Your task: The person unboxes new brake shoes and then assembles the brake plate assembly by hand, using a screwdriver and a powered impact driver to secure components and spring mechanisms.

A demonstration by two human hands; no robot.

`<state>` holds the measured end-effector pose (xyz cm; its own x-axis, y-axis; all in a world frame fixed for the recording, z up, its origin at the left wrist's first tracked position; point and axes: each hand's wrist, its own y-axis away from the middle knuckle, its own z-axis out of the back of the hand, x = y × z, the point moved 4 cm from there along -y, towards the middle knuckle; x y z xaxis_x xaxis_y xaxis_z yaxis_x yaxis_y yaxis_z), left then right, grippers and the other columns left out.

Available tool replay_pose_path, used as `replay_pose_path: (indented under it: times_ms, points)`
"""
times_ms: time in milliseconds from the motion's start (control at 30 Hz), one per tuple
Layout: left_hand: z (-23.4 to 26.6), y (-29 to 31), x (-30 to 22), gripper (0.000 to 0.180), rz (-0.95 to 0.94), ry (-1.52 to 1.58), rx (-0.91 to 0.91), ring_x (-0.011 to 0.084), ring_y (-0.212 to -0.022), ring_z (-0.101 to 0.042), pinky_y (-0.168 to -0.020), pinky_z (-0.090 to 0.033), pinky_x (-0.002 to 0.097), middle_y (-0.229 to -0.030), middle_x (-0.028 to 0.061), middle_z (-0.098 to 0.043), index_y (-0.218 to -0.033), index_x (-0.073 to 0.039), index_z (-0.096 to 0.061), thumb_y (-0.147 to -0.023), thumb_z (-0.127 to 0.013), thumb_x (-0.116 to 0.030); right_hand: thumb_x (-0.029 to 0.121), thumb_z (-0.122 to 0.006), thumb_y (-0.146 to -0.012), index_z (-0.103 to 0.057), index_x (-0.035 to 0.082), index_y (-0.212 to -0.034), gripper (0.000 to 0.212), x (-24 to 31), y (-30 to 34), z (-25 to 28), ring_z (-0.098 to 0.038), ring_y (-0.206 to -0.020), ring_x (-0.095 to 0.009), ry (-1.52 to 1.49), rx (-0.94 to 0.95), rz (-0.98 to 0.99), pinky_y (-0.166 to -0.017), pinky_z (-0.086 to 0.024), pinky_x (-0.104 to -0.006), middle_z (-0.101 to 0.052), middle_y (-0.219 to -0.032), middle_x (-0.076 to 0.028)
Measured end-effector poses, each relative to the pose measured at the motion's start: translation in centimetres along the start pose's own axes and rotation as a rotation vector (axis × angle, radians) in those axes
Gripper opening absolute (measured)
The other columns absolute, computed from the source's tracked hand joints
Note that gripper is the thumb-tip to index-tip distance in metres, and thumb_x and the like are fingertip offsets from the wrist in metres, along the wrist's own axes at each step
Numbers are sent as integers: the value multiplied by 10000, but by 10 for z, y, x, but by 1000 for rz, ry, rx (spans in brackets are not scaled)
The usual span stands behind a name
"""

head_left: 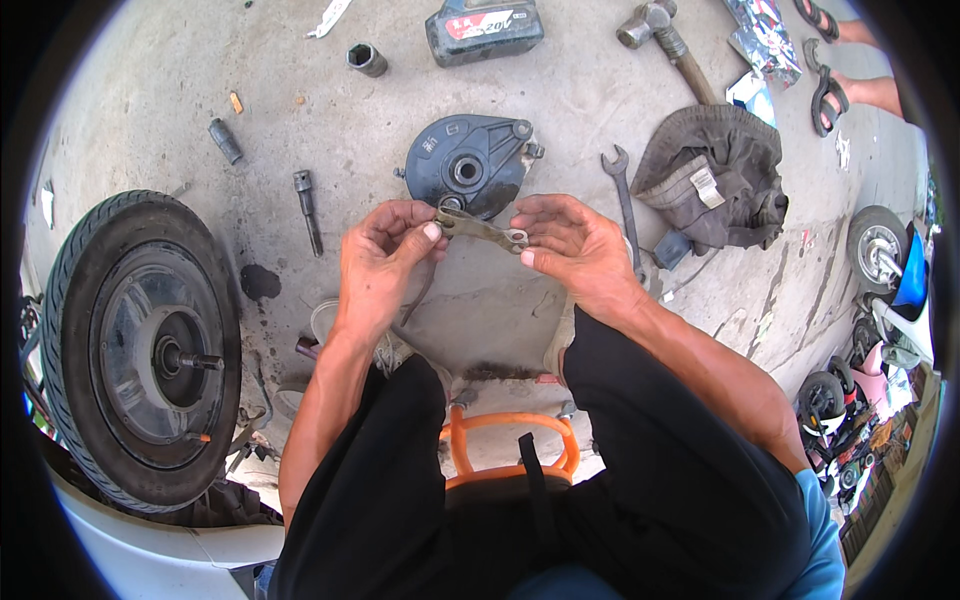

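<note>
"What's the biggest thing near you?"

"The wheel (pixel 140 350), on my left, with its axle pointing in toward me. After that, the cloth (pixel 715 175), bunched on the ground beyond my right hand, near the hammer (pixel 685 65)."

"And the work itself?"

"It sits around the brake plate (pixel 440 165), which lies flat on the concrete just beyond my hands. The wrench (pixel 625 195) is to the right of it and the extension bar (pixel 308 212) to the left, both lying loose. I'd judge I'm at the stage of checking or turning a small part, probably one that belongs with the plate."

"What would the next move call for?"

"If that's right, getting the part's ends facing the proper way round, then bringing it squarely to the plate without letting it slip. Fingertip work, I'd think, more than force."

"How are your hands set?"

"Both are up in front of my knees, facing each other, fingers curled. My left hand (pixel 385 255) pinches one end, thumb on top. My right hand (pixel 585 250) has the other end between thumb and fingertips; how hard it grips, I cannot tell."

"And the part?"

"The smallest of the lot: a metal link (pixel 480 228), stretched between my two hands, a ring at its right end. From above it overlaps the plate's near edge; whether they touch, I cannot tell."
</note>
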<state>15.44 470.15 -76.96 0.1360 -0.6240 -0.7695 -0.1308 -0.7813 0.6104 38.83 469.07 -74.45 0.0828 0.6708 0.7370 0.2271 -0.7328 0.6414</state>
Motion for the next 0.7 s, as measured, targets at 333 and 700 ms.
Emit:
replay_pose_path:
  times_ms: [333,700]
  points:
    - [1,1,7,182,2,83,45,167,-917,-692,-816,-594,321,-1038,102,-690,-1126,38,-644,-954,-678,-12,-130,-666,-867,-582,-31,-1301,453,5,6,1,-650,-1169,-196,105,-59,165,-1021,-537,-339,-662,-1239,-131]
    - [1,6,6,203,-139,160,160,210,-1139,-650,-922,-587,363,-1200,148,-657,-1091,-10,-602,-929,-640,106,-138,-657,-846,-597,-16,-1286,460,16,6,0,-676,-1147,-226,335,-85,454,-1004,-554,-343,-642,-1230,-132]
